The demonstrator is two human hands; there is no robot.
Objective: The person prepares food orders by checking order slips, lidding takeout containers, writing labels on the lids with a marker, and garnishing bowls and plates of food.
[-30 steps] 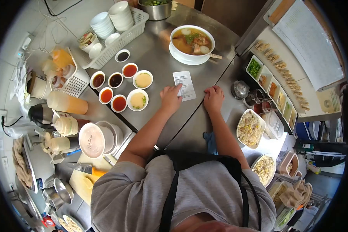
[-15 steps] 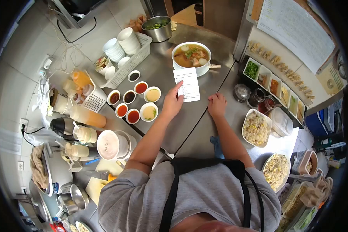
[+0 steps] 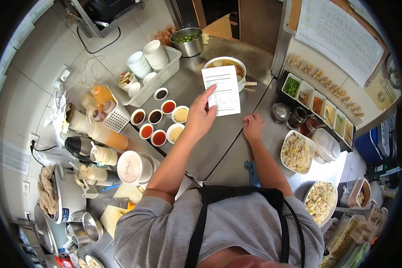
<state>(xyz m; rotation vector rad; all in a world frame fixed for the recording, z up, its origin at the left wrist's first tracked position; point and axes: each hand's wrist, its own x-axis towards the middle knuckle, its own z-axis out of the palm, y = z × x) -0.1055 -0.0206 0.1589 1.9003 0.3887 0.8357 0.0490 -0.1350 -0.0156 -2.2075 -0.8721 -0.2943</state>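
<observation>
A printed paper order slip (image 3: 228,96) is pinched in my left hand (image 3: 200,118), raised above the steel counter (image 3: 219,147). Behind the slip stands a white bowl of soup (image 3: 240,66), partly covered by the paper. A wooden clothespin (image 3: 251,83) sits at the bowl's right side. My right hand (image 3: 253,126) rests on the counter with its fingers curled in, and I see nothing in it. Left of my left hand are several small sauce cups (image 3: 159,138), with red, dark and pale contents.
White bowls stack in a plastic basket (image 3: 158,80) at back left, beside a steel pot of green items (image 3: 187,48). A garnish tray (image 3: 315,103), jars (image 3: 297,119) and rice dishes (image 3: 298,152) line the right. Squeeze bottles (image 3: 107,136) and a tub (image 3: 130,167) stand left.
My left hand has lifted the slip slightly up and to the right, so it hides more of the soup bowl. My right hand stays on the counter. The view has shifted slightly.
</observation>
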